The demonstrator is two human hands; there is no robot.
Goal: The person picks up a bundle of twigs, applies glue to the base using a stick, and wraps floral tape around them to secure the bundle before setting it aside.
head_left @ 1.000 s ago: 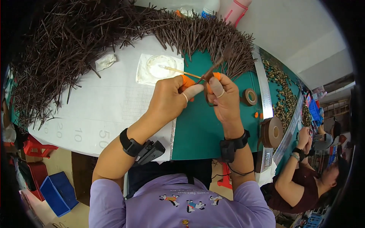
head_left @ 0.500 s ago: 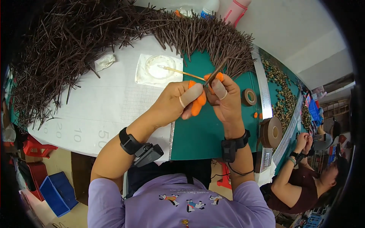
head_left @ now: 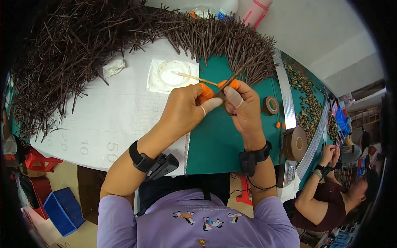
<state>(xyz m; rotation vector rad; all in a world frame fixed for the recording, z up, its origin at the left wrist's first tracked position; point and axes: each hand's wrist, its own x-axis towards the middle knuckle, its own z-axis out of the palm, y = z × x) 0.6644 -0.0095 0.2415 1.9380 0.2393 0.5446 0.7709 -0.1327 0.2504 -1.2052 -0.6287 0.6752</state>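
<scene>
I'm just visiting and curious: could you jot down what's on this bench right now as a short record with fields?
Left hand: pinches a thin pale stick, orange finger cots on
Right hand: grips a dark brown stick beside it
Stick's far tip: over a round white dish
Around: a heap of dark sticks, brown tape rolls, green mat
Nearby: a co-worker's hands

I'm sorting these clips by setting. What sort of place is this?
Probably a small craft or assembly workshop: a heap of thin dark brown sticks rings a green cutting mat, rolls of brown tape lie alongside, and a co-worker handles small parts at the same bench.
</scene>
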